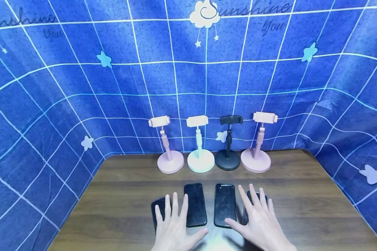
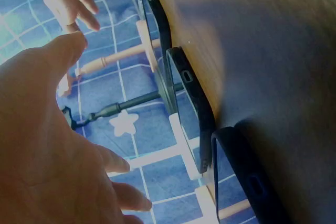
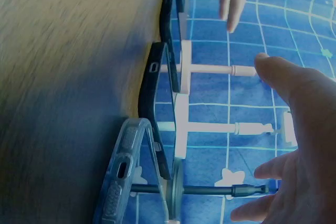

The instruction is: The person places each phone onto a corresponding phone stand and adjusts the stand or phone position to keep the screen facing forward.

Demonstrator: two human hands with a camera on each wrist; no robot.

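My left hand point(image 1: 174, 226), fingers spread, hovers over the leftmost dark phone point(image 1: 157, 206) and partly covers it. Beside that phone lies a second black phone point(image 1: 196, 205), its lower right corner near my left thumb. A third black phone point(image 1: 225, 200) lies right of the middle, with my right thumb over its lower edge. My right hand point(image 1: 262, 221), also spread, hides most of the rightmost phone point(image 1: 245, 217). In the right wrist view the nearest phone has a clear case point(image 3: 118, 177). Both wrist views show a gap between palm and phones; neither hand holds anything.
Behind the phones stand several phone holders with round bases: a pink one point(image 1: 170, 162), a white one point(image 1: 201, 161), a black one point(image 1: 227, 161) and another pink one point(image 1: 256, 161). A blue checked cloth point(image 1: 188, 76) hangs around the wooden table point(image 1: 113, 195).
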